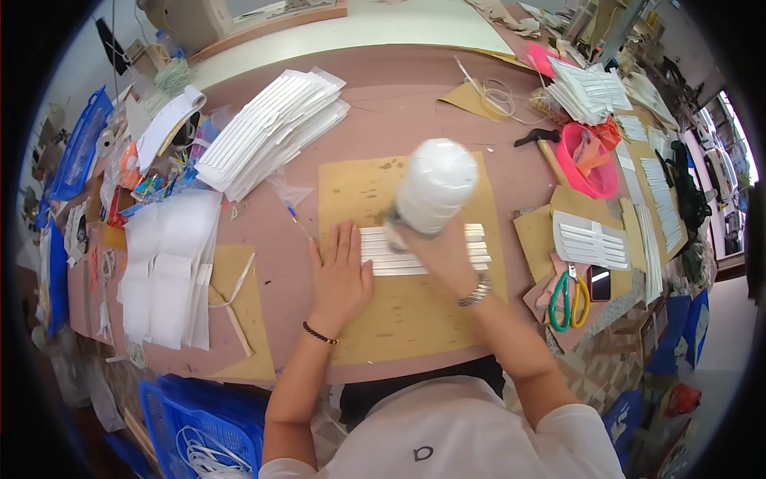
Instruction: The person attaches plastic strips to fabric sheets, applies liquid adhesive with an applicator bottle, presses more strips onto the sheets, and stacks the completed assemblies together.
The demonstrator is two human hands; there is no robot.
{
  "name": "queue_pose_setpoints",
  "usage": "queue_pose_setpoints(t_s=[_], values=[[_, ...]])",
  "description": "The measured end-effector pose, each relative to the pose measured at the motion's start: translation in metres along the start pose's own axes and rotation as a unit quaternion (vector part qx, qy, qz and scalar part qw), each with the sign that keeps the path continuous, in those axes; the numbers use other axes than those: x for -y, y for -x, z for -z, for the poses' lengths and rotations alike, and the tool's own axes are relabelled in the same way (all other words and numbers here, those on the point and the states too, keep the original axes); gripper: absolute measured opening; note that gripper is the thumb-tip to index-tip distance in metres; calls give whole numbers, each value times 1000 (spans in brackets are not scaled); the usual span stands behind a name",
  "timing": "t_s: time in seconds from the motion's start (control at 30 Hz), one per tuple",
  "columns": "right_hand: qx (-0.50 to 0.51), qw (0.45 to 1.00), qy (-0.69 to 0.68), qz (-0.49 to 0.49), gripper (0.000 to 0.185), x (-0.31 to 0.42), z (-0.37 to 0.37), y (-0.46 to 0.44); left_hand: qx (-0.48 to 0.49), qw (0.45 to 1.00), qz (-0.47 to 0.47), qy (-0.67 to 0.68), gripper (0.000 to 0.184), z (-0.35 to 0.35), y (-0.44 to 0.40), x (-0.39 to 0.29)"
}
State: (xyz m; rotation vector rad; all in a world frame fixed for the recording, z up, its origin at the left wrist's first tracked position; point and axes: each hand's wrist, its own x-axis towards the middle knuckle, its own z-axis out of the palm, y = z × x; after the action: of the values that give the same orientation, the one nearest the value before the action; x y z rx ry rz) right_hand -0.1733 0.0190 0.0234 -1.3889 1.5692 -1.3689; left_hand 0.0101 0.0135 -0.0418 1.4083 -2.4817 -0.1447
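My left hand (pixel 341 275) lies flat on a brown paper sheet (pixel 407 323), fingers stretched out, at the left end of a row of white pleated strips (pixel 383 257). In my right hand (pixel 444 257) is a large white bottle (pixel 439 180), held over the strips and tilted, its narrow end down near my fingers. Motion blurs the bottle's lower end, so I cannot tell whether it touches the strips. My right hand and forearm hide the middle of the strips.
Stacked white pleated pieces (pixel 271 128) lie at the back left, with white sheets (pixel 167 271) nearer. On the right are green-and-yellow-handled scissors (pixel 568 299), a phone (pixel 600 283), a pink basin (pixel 589 164) and a hammer (pixel 550 156). Blue baskets (pixel 203 415) stand below the table's front edge.
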Motion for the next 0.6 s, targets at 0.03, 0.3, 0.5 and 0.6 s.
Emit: queue_pose_setpoints(t_s=[0.03,0.3,0.5,0.6], values=[[-14,1000,10,7,39,-2,23,2,1,1000,-2,3,57,0,0,0],[-93,995,-5,21,33,-12,69,10,-7,1000,-17,-8,58,1,1,1],[-6,998,-50,-22,44,4,-15,14,-2,999,-16,-28,59,-3,1,4],[-29,1000,-6,7,40,-9,21,22,-6,1000,-13,-10,59,-2,1,3]])
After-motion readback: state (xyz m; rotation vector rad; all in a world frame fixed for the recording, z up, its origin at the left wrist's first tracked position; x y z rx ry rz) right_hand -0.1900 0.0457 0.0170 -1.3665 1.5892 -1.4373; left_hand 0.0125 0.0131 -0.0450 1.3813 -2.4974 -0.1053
